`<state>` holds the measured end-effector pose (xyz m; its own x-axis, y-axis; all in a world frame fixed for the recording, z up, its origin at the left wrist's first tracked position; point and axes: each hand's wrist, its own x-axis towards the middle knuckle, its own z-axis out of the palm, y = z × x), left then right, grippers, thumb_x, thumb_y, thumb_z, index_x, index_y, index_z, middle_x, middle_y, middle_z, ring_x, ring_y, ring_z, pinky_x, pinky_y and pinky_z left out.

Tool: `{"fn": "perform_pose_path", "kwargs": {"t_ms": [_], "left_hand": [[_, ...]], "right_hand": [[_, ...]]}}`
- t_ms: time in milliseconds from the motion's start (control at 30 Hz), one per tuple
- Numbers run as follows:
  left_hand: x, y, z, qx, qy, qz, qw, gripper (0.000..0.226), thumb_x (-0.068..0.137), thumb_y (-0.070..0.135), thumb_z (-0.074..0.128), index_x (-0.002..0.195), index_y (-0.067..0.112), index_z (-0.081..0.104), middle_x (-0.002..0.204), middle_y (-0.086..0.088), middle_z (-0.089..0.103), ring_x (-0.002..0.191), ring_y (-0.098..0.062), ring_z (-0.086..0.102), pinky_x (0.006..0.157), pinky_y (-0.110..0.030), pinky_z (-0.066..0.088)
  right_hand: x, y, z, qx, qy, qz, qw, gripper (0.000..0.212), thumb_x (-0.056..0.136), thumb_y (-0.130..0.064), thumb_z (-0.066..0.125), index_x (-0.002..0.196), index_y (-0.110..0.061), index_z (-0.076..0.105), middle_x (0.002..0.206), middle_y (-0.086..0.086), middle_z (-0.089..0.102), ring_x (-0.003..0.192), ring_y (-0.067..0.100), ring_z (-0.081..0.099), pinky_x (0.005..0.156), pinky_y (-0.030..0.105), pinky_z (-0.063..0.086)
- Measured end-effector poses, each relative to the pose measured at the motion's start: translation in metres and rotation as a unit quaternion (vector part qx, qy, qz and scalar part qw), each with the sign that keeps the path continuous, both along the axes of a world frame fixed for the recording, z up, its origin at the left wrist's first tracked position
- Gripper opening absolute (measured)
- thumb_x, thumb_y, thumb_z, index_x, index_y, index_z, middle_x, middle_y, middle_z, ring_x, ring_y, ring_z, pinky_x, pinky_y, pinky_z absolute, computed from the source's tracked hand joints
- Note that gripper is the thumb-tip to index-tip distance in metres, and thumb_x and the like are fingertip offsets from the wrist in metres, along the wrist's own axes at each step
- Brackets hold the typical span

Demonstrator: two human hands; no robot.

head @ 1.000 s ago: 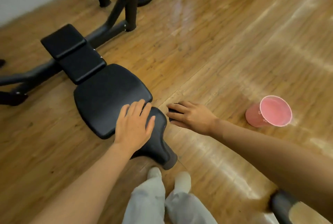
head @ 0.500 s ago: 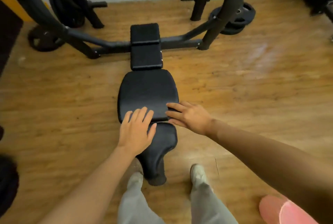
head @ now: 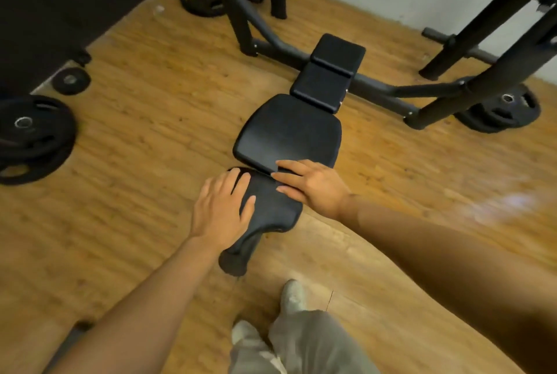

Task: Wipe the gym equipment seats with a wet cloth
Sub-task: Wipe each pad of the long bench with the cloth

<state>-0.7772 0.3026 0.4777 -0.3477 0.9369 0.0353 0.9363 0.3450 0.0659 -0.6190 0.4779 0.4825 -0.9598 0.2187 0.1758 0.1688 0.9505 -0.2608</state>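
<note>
The wooden floor point(head: 135, 162) fills most of the picture. A black weight bench point(head: 289, 132) lies across the middle, running from the centre up toward the upper right. Its dark metal frame point(head: 376, 89) stands behind it, with big round weight plates point(head: 33, 138) at the left edge and more plates point(head: 500, 111) at the right.

The bench has a wide seat pad point(head: 289, 129) in the middle and a small narrow pad point(head: 271, 211) just below it, nearer the person. These are the seats to be wiped.

The left hand point(head: 221, 211) lies flat on the left side of the small pad, fingers straight and holding nothing. The right hand point(head: 310, 184) lies flat where the two pads meet, fingers straight too. Both seem to press down, maybe to feel or steady the pads.

No wet cloth shows anywhere, so the wiping probably cannot go on until one is picked up.

At the bottom are the person's grey trousers point(head: 295, 343) and a pale shoe point(head: 294, 295).
</note>
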Motion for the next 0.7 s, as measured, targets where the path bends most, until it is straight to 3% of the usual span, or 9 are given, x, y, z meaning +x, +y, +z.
{"fn": "perform_pose_path", "kwargs": {"t_ms": [133, 300, 500, 700], "left_hand": [[0.019, -0.031, -0.017, 0.010, -0.007, 0.032, 0.999, 0.056, 0.095, 0.041, 0.033, 0.129, 0.007, 0.062, 0.132, -0.014, 0.061, 0.115, -0.030, 0.061, 0.096, -0.044, 0.047], [0.041, -0.059, -0.037, 0.013, -0.025, 0.103, 0.994, 0.056, 0.096, 0.043, 0.035, 0.131, 0.008, 0.061, 0.134, -0.013, 0.061, 0.118, -0.029, 0.060, 0.101, -0.043, 0.044], [0.078, -0.075, -0.095, 0.001, -0.037, 0.214, 0.976, 0.057, 0.093, 0.046, 0.038, 0.132, 0.009, 0.059, 0.136, -0.013, 0.059, 0.124, -0.031, 0.057, 0.108, -0.039, 0.029], [0.124, -0.078, -0.174, 0.028, -0.059, 0.304, 0.951, 0.063, 0.094, 0.047, 0.037, 0.140, 0.006, 0.051, 0.142, -0.015, 0.053, 0.130, -0.032, 0.051, 0.112, -0.044, 0.031]], "right_hand": [[0.004, -0.015, -0.019, 0.003, -0.012, 0.062, 0.998, 0.052, 0.104, -0.045, 0.032, 0.122, -0.015, 0.070, 0.131, 0.011, 0.064, 0.099, 0.036, 0.068, 0.079, 0.048, 0.059], [0.001, -0.016, -0.046, 0.000, 0.005, 0.151, 0.989, 0.060, 0.107, -0.048, 0.024, 0.118, -0.017, 0.073, 0.130, 0.007, 0.066, 0.098, 0.029, 0.070, 0.079, 0.036, 0.057], [-0.014, 0.000, -0.101, -0.044, 0.019, 0.240, 0.970, 0.044, 0.101, -0.043, 0.043, 0.119, -0.018, 0.073, 0.132, 0.004, 0.066, 0.104, 0.026, 0.070, 0.081, 0.035, 0.058], [-0.012, -0.003, -0.173, -0.043, 0.061, 0.290, 0.954, 0.035, 0.097, -0.036, 0.053, 0.117, -0.015, 0.075, 0.129, 0.005, 0.067, 0.102, 0.024, 0.070, 0.080, 0.036, 0.060]]}}
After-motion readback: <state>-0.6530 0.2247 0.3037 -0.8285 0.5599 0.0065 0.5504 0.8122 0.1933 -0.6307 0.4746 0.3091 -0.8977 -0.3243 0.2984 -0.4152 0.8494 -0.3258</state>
